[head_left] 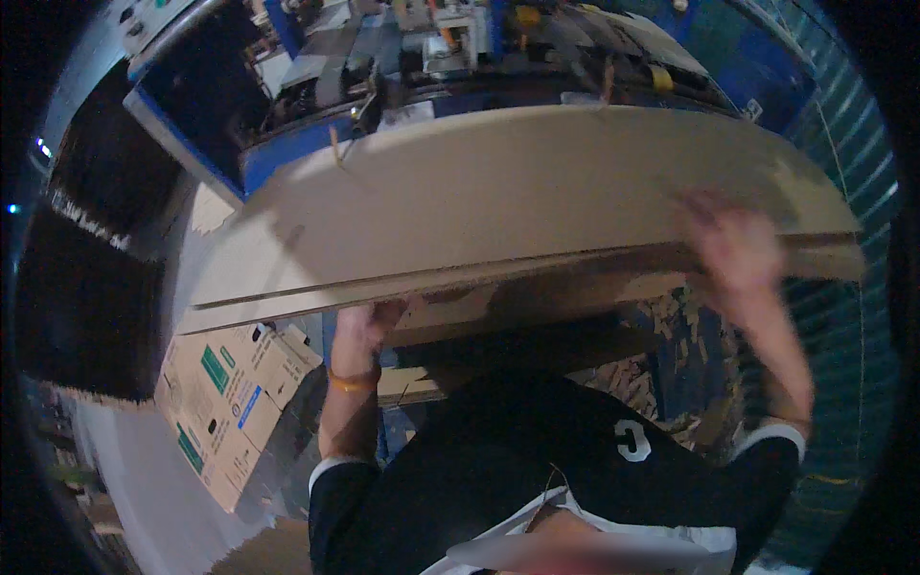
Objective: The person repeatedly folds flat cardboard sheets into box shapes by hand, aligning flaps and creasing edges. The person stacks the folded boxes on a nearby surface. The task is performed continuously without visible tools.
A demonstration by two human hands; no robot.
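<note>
Wide brown cardboard sheets (498, 192) lie in a stack across the front of a machine, their long near edge facing me. My left hand (372, 323) is at that edge, left of the middle, with its fingers curled against the underside and partly hidden by the stack. An orange band circles the left wrist. Over the right part of the near edge is my right hand (733, 244), back side up. Motion smears its fingers, so their grip does not show.
Beyond the sheets stands a blue machine (307, 158) with rollers and thin upright rods. Dark stacked sheets (91, 316) rise at the left. A printed flattened carton (225, 407) lies below left. Cardboard scraps (623, 383) sit under the stack, and corrugated green sheeting (824, 383) is at the right.
</note>
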